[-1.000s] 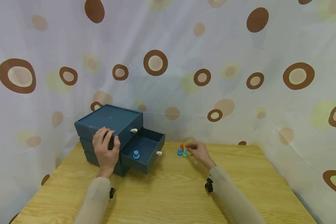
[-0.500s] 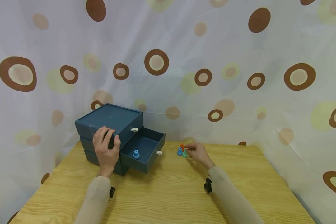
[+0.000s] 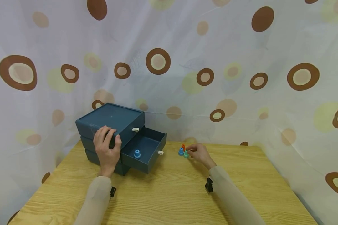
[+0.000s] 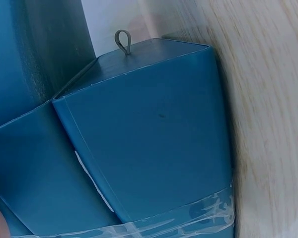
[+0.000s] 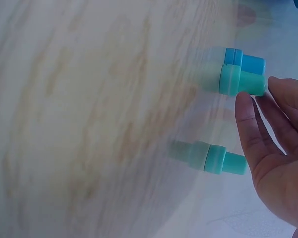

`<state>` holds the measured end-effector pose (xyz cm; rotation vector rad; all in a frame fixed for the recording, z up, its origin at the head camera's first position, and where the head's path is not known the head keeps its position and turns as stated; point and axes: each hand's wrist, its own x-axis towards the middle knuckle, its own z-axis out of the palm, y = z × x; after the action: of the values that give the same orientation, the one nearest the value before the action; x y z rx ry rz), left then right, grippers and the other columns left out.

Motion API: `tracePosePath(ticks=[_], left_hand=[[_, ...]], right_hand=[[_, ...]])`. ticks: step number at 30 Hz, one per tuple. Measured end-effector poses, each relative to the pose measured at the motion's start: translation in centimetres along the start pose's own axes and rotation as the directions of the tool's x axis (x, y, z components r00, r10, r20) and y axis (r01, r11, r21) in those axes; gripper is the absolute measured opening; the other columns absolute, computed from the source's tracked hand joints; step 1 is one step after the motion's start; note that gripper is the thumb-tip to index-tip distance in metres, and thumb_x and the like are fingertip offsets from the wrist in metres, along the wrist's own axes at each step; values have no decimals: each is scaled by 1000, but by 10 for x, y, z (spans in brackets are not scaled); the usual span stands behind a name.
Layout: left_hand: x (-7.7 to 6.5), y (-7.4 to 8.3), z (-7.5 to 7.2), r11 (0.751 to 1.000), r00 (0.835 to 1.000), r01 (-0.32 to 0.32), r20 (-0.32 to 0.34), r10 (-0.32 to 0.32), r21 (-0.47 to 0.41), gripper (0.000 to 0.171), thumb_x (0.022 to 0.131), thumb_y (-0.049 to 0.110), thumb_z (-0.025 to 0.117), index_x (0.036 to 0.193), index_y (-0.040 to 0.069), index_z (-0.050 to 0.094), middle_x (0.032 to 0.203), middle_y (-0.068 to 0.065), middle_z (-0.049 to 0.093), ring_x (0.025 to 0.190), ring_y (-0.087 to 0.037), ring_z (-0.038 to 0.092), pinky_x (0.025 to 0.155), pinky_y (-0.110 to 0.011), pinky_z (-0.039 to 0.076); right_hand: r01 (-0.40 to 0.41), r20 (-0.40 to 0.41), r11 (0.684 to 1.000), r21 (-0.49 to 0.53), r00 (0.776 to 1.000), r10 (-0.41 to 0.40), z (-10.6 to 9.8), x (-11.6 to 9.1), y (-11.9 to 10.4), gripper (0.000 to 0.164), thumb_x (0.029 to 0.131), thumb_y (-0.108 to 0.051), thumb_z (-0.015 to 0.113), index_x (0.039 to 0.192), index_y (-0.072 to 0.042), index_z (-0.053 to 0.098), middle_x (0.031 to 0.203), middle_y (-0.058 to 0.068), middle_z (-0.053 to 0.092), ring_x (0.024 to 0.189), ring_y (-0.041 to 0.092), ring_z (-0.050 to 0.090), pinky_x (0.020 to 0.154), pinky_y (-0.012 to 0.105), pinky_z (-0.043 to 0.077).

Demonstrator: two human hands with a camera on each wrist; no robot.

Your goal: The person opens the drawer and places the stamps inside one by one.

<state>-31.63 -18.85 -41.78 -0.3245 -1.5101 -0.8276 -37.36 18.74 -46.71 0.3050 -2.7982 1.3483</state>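
The left hand (image 3: 107, 151) rests, fingers relaxed, on the dark-blue plastic drawer unit (image 3: 115, 115). The pulled-out drawer (image 3: 135, 163) holds a light-blue stepped peg (image 3: 137, 154). On the table (image 3: 163, 193), blue (image 3: 181, 152) and orange-red (image 3: 183, 147) pegs flank the green stepped plastic peg (image 3: 186, 154), long axis vertical. The nearer right hand (image 3: 200, 154) brackets its tip; pinch unconfirmed. Another green peg (image 5: 224, 159) stands beside.
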Motion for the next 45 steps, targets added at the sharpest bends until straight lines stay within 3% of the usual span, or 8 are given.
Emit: tracePosePath(ticks=[26,36,45], left_hand=[[1,1,0,1000,1000,-4,-10,4,-11,30,91,27,59,101,4,74,109,-19,67,117,-37,56,111,-57,31],[2,0,0,1000,1000,-9,2,9,-6,29,91,26,59,102,4,74,109,-19,67,118,-38,56,110,-58,31],[1,-1,0,1000,1000,-11,-1,11,-4,30,92,28,59,101,4,74,108,-19,68,117,-38,57,110,-58,32]], right_hand=[[38,52,998,-51,998,-35,3,-3,-4,14,86,-6,72,98,-2,66,91,9,70,75,21,65,64,35,56],[81,36,997,7,996,-81,0,0,-9,17,83,-11,77,96,-5,67,93,8,71,82,17,66,67,31,57],[117,42,987,108,992,-122,5,-3,-15,24,85,-15,76,103,-2,66,98,10,71,87,19,67,75,38,58]])
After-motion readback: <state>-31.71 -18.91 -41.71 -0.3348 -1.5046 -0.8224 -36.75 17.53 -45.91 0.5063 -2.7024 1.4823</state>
